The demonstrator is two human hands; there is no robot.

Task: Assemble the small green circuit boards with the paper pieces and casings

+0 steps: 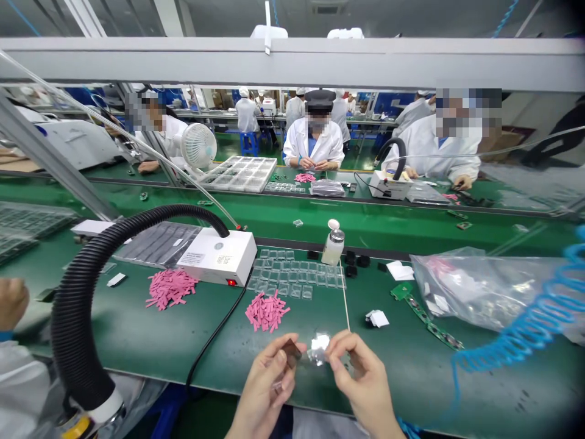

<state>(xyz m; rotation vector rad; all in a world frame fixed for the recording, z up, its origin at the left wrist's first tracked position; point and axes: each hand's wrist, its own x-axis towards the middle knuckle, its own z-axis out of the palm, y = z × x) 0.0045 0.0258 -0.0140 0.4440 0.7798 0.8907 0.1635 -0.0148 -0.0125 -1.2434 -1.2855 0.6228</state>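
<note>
Pinching: left hand (267, 381) holds dark chip (291, 349), right hand (361, 378) clear film (319, 349), above mat's near edge (219, 381).

The table (137, 329) is dark green, and far behind it runs a brighter green belt (411, 222). Two heaps of pink strips (266, 311) lie on it, one at the left and one near the middle. The box (223, 256) is white with a small red light, its hose (77, 305) ribbed black. At the right hangs a bright blue coiled cable (525, 329) beside a clear bag (484, 286). The bottle (333, 244) is whitish with a silver cap. The foil piece (319, 349) between the fingers is shiny silver
</note>
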